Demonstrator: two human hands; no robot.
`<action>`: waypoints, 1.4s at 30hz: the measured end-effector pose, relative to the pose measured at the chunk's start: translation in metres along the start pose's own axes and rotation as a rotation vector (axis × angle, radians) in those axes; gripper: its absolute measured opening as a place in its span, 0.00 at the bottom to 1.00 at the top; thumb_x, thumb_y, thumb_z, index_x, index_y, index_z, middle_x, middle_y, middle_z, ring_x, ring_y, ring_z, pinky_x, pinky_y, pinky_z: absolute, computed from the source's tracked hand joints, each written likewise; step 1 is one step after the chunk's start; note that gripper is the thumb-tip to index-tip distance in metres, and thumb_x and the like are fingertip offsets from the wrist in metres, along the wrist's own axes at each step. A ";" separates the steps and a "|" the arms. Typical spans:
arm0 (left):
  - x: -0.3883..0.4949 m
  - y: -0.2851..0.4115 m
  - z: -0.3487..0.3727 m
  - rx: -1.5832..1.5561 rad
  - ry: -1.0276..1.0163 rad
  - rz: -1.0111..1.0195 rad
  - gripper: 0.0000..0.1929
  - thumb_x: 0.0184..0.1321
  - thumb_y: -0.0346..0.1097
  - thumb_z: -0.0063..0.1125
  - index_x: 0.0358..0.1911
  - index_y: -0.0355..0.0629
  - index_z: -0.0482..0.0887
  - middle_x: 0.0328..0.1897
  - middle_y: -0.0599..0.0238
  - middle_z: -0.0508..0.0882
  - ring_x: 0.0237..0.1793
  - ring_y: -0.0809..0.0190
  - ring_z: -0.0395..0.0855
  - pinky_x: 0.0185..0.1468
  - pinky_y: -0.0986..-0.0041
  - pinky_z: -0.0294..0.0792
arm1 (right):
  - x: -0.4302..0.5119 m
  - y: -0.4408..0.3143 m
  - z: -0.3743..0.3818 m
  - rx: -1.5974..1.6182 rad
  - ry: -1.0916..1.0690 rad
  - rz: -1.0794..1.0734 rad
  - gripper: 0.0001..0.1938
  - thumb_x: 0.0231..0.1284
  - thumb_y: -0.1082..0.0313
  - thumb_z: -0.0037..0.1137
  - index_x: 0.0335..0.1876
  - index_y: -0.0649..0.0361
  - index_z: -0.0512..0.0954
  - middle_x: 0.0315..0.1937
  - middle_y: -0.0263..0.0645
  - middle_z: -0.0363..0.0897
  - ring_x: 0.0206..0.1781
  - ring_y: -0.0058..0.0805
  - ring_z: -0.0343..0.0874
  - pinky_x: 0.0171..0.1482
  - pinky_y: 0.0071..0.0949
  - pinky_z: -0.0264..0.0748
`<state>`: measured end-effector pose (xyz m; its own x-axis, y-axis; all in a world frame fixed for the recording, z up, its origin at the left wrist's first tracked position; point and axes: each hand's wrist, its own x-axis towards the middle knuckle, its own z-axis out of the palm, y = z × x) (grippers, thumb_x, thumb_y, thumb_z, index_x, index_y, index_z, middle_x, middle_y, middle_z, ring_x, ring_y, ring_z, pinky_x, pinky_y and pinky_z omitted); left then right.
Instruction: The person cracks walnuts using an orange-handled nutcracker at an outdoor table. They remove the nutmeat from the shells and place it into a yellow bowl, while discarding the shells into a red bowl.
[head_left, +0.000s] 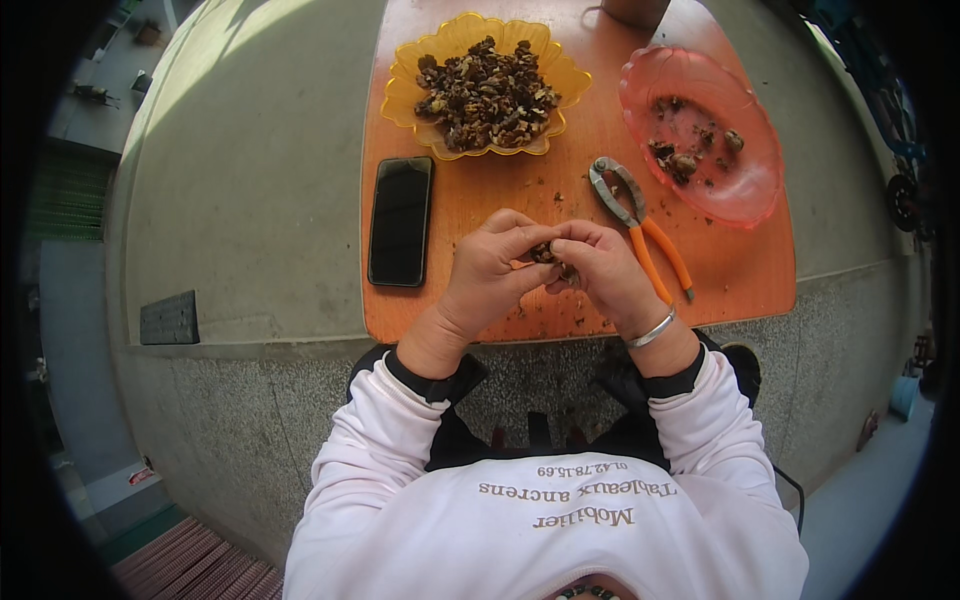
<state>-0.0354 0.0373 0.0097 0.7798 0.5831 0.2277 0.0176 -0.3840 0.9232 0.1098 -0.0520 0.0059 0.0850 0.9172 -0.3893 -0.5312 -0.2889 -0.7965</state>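
Observation:
My left hand (499, 262) and my right hand (596, 266) meet over the near part of the orange table, fingertips around a cracked walnut (544, 253). Bits of shell or kernel show between the fingers of both hands. To the right of my right hand lies a nutcracker plier (641, 221) with orange handles, its jaws pointing away from me. Beyond my hands, a yellow scalloped bowl (405, 94) holds a heap of walnut kernels (487, 97). A red translucent dish (750, 180) at the right holds a few walnuts and shell pieces.
A black smartphone (401, 221) lies at the table's left edge. Small shell crumbs are scattered on the orange tabletop (495, 184). Part of a brown container (636, 11) stands at the far edge. A dark slab (169, 318) rests on the concrete at left.

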 end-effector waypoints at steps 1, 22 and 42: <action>0.000 0.000 0.000 -0.041 0.007 -0.015 0.17 0.45 0.24 0.66 0.42 0.36 0.82 0.37 0.65 0.76 0.35 0.68 0.80 0.38 0.80 0.75 | 0.000 0.000 0.000 0.023 -0.012 0.003 0.11 0.62 0.68 0.46 0.44 0.65 0.74 0.33 0.36 0.78 0.31 0.21 0.78 0.32 0.18 0.77; -0.001 0.005 -0.004 -0.131 -0.017 -0.037 0.17 0.44 0.23 0.66 0.41 0.34 0.82 0.36 0.64 0.75 0.34 0.69 0.80 0.38 0.81 0.76 | -0.003 0.000 -0.001 0.028 -0.089 -0.042 0.11 0.62 0.68 0.48 0.45 0.66 0.74 0.34 0.36 0.78 0.31 0.20 0.77 0.33 0.19 0.76; 0.006 -0.005 -0.006 -0.731 0.083 -0.402 0.16 0.58 0.30 0.58 0.50 0.38 0.75 0.44 0.66 0.80 0.42 0.70 0.79 0.42 0.80 0.73 | -0.003 -0.012 -0.003 0.227 0.041 -0.006 0.10 0.59 0.75 0.41 0.43 0.66 0.73 0.32 0.36 0.76 0.30 0.21 0.76 0.32 0.20 0.78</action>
<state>-0.0346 0.0466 0.0087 0.7517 0.6382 -0.1663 -0.1477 0.4087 0.9007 0.1186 -0.0520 0.0157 0.1205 0.9055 -0.4069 -0.7061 -0.2099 -0.6763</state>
